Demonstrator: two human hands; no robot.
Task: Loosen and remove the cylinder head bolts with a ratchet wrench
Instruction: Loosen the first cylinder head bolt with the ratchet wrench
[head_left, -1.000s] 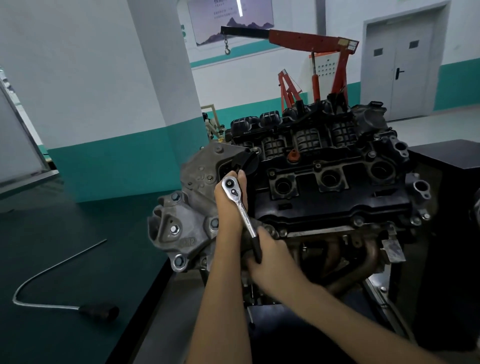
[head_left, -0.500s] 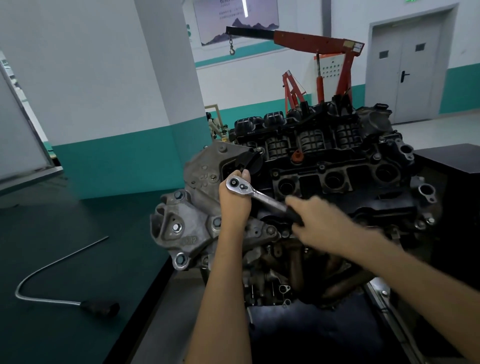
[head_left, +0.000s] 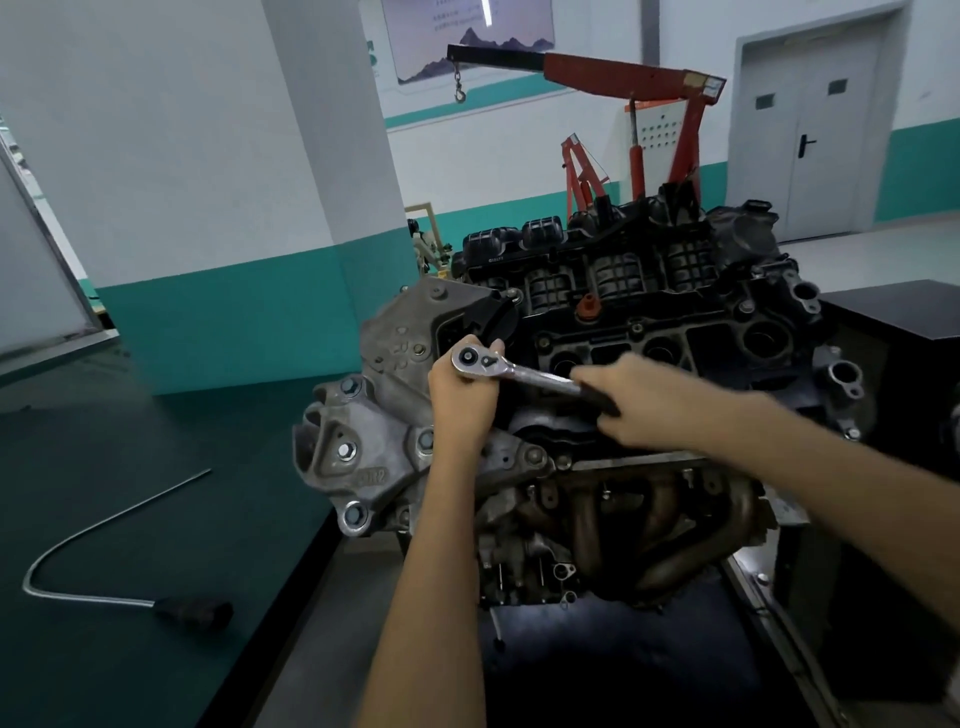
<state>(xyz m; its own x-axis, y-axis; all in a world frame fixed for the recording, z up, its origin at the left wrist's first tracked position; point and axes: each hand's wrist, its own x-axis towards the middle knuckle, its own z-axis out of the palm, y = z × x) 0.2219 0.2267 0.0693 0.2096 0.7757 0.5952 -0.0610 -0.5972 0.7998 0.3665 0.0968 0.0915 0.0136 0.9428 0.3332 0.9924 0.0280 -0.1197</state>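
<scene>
We are seeing the chrome ratchet wrench (head_left: 530, 375) lying almost level over the black cylinder head (head_left: 727, 338). Its handle is pointing right.

Bare left grip (head_left: 462, 400), bare right grip (head_left: 649, 410)

An automotive workshop: a bare car engine (head_left: 649, 322) stands exposed beside a dark green desk (head_left: 130, 415), where a bent steel bar (head_left: 93, 597) with a black handle lies; behind it a red engine hoist (head_left: 623, 78) dangles its hook (head_left: 460, 93).

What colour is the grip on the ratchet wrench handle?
Black grip on a chrome ratchet wrench, clearest in the head view.
</scene>
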